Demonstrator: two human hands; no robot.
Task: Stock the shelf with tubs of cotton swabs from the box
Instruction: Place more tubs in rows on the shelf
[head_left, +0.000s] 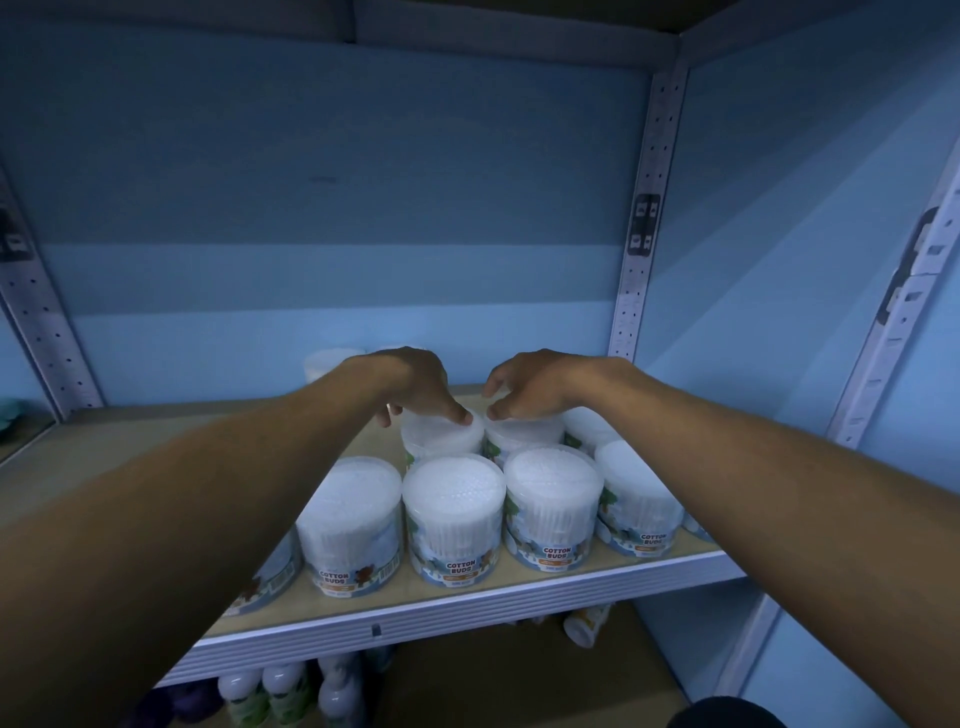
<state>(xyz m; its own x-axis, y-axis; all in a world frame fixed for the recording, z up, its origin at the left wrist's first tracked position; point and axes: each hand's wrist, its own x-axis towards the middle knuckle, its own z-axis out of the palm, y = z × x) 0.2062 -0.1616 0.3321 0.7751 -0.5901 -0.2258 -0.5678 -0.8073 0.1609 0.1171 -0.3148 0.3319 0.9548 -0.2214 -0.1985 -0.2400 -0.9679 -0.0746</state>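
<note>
Several clear round tubs of cotton swabs stand in rows on the wooden shelf (363, 618), front labels reading "COTTON BUDS"; one front tub (454, 514) stands mid-row. My left hand (415, 387) curls over the lid of a second-row tub (441, 439), thumb on its front rim and fingers down behind it. My right hand (530, 387) grips the top of the neighbouring second-row tub (524, 436) in the same way. Both thumbs nearly touch. Another tub (327, 364) shows behind my left wrist. No box is in view.
The shelf bay has a blue back wall and perforated white uprights (644, 218) at the right and left. The left part of the board (156, 431) is bare. White bottles (291, 691) stand on the shelf below, and one bottle (584, 626) lies there on its side.
</note>
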